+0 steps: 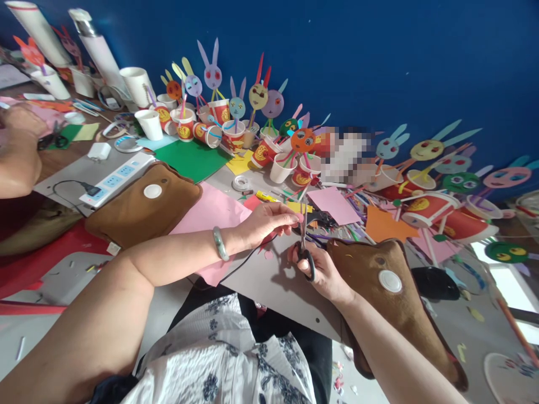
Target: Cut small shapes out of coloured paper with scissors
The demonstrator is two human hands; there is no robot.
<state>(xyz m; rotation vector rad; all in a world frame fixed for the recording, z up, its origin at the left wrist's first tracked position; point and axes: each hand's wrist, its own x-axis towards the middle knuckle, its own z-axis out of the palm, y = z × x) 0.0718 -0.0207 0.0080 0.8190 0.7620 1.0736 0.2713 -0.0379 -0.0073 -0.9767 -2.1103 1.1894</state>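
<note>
My left hand [269,222], with a green bangle [220,243] on its wrist, pinches a small pink paper piece [299,217] between thumb and fingers. My right hand [322,274] grips black-handled scissors [304,241], whose blades point away from me and stand beside the pink piece. Under my left forearm lies a large pink sheet [217,209]. A small pink scrap [268,255] rests on the grey table [261,286] below my hands.
Paper cups with rabbit-faced discs [213,76] line the blue wall. Brown cushions [126,207] lie on both sides, a power strip [120,178] at left. Paper sheets, including a green one [191,160], and sticks lie ahead. Another person's arm [19,151] is at far left.
</note>
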